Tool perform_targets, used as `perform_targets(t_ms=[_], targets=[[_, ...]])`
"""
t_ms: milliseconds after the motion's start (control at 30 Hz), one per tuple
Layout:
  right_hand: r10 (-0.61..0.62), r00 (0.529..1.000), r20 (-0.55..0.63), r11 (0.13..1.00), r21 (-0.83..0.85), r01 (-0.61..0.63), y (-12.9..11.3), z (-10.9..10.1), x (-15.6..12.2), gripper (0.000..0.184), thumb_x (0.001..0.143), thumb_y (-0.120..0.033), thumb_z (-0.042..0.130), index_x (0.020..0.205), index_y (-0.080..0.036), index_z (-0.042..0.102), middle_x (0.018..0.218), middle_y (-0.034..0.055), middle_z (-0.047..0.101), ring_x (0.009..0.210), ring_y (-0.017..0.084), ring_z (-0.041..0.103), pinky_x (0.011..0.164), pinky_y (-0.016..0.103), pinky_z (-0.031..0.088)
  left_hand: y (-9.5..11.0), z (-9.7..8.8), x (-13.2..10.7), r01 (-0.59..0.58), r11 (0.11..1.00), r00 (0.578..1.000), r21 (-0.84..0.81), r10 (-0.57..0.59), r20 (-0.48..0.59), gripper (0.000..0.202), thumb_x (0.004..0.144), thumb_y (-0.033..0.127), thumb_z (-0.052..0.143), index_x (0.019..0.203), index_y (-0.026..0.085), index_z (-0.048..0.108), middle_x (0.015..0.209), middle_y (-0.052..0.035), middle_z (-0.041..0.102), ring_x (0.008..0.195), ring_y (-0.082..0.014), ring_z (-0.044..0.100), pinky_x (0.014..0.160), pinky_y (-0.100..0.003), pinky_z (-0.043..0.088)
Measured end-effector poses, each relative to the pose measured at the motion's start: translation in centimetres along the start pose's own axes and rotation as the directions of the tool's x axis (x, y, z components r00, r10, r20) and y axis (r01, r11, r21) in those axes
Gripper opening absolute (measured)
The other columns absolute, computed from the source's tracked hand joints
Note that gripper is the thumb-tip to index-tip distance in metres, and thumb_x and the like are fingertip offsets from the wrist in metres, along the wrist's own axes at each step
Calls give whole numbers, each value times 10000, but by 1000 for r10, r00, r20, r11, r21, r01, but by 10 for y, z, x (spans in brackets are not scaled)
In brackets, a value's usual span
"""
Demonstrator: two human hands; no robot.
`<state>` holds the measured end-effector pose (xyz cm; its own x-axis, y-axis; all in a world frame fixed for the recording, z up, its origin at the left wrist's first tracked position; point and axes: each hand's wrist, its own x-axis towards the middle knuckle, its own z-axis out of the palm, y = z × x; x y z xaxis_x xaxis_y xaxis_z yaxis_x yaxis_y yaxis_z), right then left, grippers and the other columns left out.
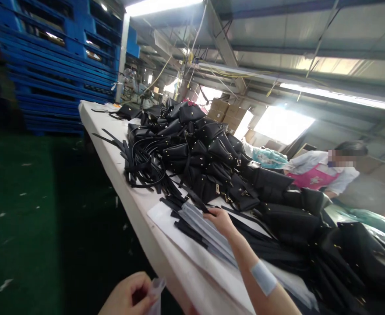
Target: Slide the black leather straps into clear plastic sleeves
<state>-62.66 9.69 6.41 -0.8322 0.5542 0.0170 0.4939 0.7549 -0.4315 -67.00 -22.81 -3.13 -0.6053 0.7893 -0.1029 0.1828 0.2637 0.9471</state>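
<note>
At the bottom of the head view, my left hand (129, 294) is closed, pinching a see-through plastic sleeve (156, 297) beside the table edge. My right hand (222, 222) reaches over the table, its fingers closed on the end of a black strap (192, 194). A pale patch (263, 277) is stuck on my right forearm. Below that hand lie plastic-wrapped straps (200, 225) on white sheets (175, 245). A tangle of loose black straps (146, 164) rests farther up the table, against a heap of black handbags (208, 151) with gold-coloured fittings.
The long white table (131, 214) runs away from me, its edge along my left. More black bags (287, 223) cover its right side. Across it stands a person in a pink apron (313, 177). Blue pallets (57, 74) are stacked far left, above a green floor (18, 210). Cardboard boxes (230, 113) stand behind.
</note>
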Motion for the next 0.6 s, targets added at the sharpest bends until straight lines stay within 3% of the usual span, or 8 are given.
perform_targets(t_ms=[100,167,300,400,500,600], targets=[[-44,997,67,995,88,38,18,4,-76,255,855,-370,595,854,-204,788,673,-7,670,669,168,582,614,252,374,16,13,-8,-30,1000,999,0,30,39,348,784,502,600,633,191,558,726,-31,624,710,-215,590,659,-288,448],[-102,990,95,984,153,87,22,12,-121,214,863,-316,595,873,-229,791,755,7,698,724,172,598,652,262,387,22,21,-13,-54,998,996,23,53,76,349,794,499,613,641,187,574,726,-32,629,704,-211,592,653,-284,444],[-157,979,128,963,240,123,20,32,-190,177,843,-220,623,898,-262,786,923,30,688,838,170,605,745,271,413,30,32,-21,-122,991,984,56,113,138,328,812,473,635,665,181,617,735,-32,643,703,-199,597,653,-273,441],[-166,977,137,945,307,117,18,45,-217,148,845,-222,630,765,-214,754,814,26,625,778,154,565,694,266,395,34,38,-27,-148,986,979,76,136,152,292,803,432,655,658,179,636,732,-31,645,691,-189,594,633,-260,432],[-195,972,130,881,458,116,19,55,-228,252,869,-269,626,643,-182,694,709,12,557,737,146,531,667,269,378,36,43,-33,-133,988,980,75,120,158,277,787,411,673,643,177,637,718,-28,637,670,-179,585,601,-246,430],[-159,980,123,739,673,36,18,62,-229,216,847,-355,663,759,-172,738,748,25,584,757,157,539,679,277,396,34,47,-37,-96,993,981,64,84,177,293,781,432,682,651,171,647,710,-29,635,652,-173,586,582,-238,438]])
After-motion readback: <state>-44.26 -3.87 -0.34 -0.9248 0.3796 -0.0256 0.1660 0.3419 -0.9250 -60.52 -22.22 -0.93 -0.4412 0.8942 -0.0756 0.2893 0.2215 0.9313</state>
